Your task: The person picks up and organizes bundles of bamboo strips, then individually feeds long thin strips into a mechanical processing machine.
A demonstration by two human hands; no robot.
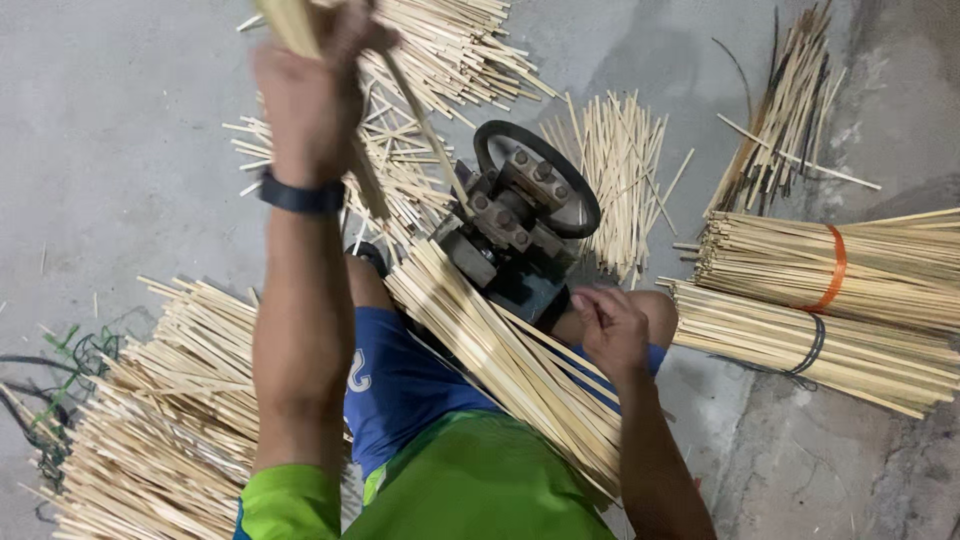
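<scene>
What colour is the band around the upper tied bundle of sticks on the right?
Orange band, clearest in the head view.

Your sticks (510,360): pale split wood, matt, dry | your machine (515,225): dark metal, dull, bolted, with a black rubbery ring | floor (110,150): grey concrete, rough and stained | bundles (830,300): same wood, bound by glossy orange and black bands | your wristband (300,195): matt black.
</scene>
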